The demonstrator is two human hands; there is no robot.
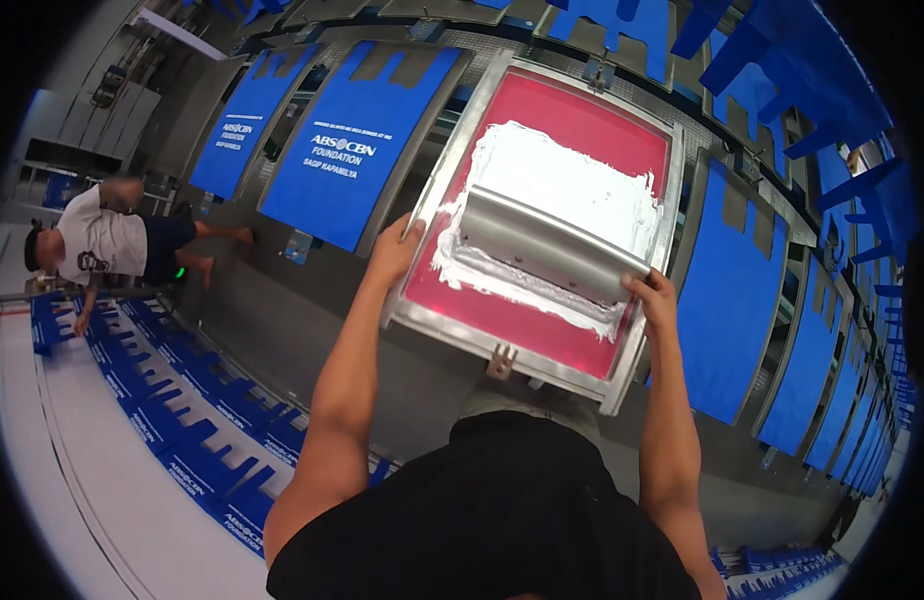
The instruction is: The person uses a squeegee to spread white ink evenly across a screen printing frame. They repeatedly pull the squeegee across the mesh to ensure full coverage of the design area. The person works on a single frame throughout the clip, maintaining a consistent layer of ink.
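Note:
A silver-framed printing screen (495,96) with red mesh lies in front of me, a thick, uneven patch of white ink (562,170) on it. A metal squeegee (542,250) spans the lower half of the ink. My left hand (397,245) is closed on the screen frame's left side. My right hand (650,293) grips the squeegee's right end beside the frame's right rail. Blue bag-shaped panels on platens flank the screen, a printed one (342,200) to the left and an unprinted one (727,290) to the right.
A person (112,235) in a white shirt is at the far left, near a pale surface (62,430) with rows of printed blue panels (197,470). More platens line the right (797,380). Blue panels (797,70) show overhead at upper right. Dark grey floor (237,305) lies between.

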